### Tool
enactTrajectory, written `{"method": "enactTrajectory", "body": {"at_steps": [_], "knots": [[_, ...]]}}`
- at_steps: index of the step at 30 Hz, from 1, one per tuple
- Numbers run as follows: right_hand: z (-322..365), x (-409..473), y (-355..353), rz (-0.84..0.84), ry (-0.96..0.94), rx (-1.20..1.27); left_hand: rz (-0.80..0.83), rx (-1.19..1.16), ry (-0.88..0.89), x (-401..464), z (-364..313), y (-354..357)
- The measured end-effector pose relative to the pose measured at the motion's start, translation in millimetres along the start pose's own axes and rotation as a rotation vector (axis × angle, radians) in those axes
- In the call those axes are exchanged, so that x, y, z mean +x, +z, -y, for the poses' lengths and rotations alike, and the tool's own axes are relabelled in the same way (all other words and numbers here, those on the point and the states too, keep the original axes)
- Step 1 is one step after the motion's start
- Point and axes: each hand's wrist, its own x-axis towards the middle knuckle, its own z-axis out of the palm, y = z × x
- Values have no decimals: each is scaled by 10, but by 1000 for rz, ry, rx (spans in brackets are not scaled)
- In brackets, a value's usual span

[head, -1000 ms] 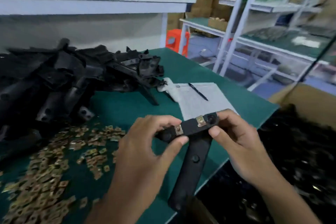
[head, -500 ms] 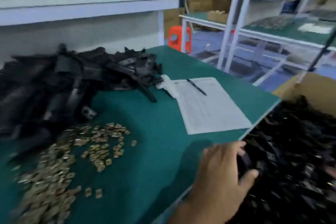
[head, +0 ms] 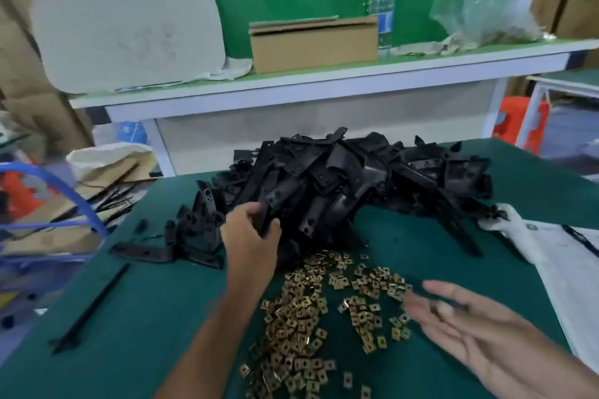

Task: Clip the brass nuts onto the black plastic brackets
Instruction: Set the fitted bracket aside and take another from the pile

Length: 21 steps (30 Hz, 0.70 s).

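A big heap of black plastic brackets (head: 340,181) lies at the back of the green table (head: 155,327). My left hand (head: 251,236) reaches into the heap's near left side and grips one black bracket (head: 263,219) between thumb and fingers. Several loose brass nuts (head: 311,317) are scattered on the table in front of the heap. My right hand (head: 486,330) hovers palm up over the right edge of the nuts, fingers straight and blurred, holding nothing.
A few separate brackets (head: 168,246) and a long black strip (head: 90,301) lie at the left. White paper (head: 557,269) with a pen lies at the right. Behind, a shelf holds a cardboard box (head: 314,42), a water bottle (head: 382,0) and a plastic bag (head: 479,6).
The bracket with two nuts went down into the bin at the right. My view swung left to the heap; my left hand now grips a fresh bracket and my right hand is free.
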Motion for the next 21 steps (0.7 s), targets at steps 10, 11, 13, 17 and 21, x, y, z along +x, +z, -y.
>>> {"method": "enactTrajectory", "body": {"at_steps": [10, 11, 13, 17, 21], "knots": [[-111, 871, 601, 145, 191, -165, 110, -126, -136, 1001, -192, 265], [-139, 929, 571, 142, 197, -131, 95, -311, -216, 996, -223, 191], [-188, 1002, 517, 143, 207, -76, 129, -690, -407, 946, -268, -18], [-249, 1016, 475, 124, 182, -50, 285, -1193, -593, 543, -187, -406], [-262, 964, 475, 154, 105, -138, 346, -1200, -533, -177, 23, -434]]}}
